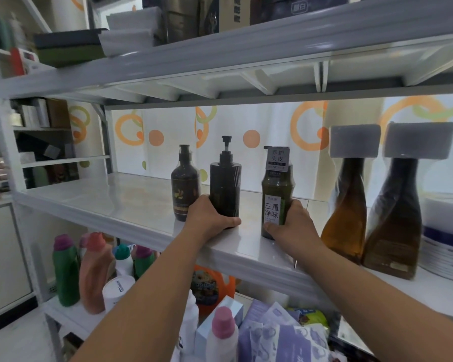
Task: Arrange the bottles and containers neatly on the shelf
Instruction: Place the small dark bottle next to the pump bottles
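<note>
Gripping one black cylindrical pump bottle on the white shelf board was the left hand. Right of it, the right hand clasped one green labelled bottle; two amber flared bottles stood farther right.

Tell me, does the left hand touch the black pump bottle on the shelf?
Touching. The head view shows the left hand curled round the base of the black pump bottle, its thumb lying across the front with no gap.

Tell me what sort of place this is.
Likely a storeroom or shop stockroom: a white shelf holds pump bottles, boxes sit packed overhead, and detergent bottles crowd the level below.
</note>
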